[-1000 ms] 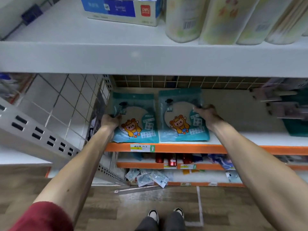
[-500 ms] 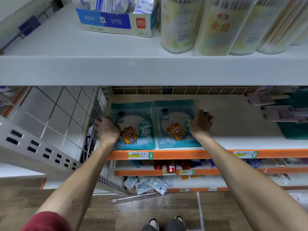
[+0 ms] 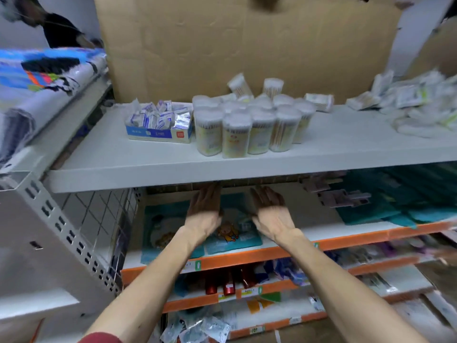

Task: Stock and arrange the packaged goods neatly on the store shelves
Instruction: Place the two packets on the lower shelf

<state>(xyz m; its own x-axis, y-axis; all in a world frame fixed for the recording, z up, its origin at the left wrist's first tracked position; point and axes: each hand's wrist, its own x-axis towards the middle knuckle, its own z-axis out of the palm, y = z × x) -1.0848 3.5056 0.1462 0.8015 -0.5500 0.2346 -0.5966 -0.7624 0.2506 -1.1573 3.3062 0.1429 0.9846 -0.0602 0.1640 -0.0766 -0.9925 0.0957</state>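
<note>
Both hands flat, fingers straight, gripping nothing: left hand [image 3: 204,211] and right hand [image 3: 270,215] flank the right teal packet [image 3: 231,235], mid-frame on the orange-lipped shelf [image 3: 272,253]. Packet lies flat between the palms, long axis front-to-back, both hands about equally near. Left teal packet [image 3: 160,229] just beside it. Contact unclear, blurred.

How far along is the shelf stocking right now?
Done: the left teal packet and right teal packet lie side by side on the orange-edged shelf. In hand: the left hand and right hand, both open, bracket the right one. Left: white packs heaped on the upper shelf, clear packets jumbled at the bottom.
</note>
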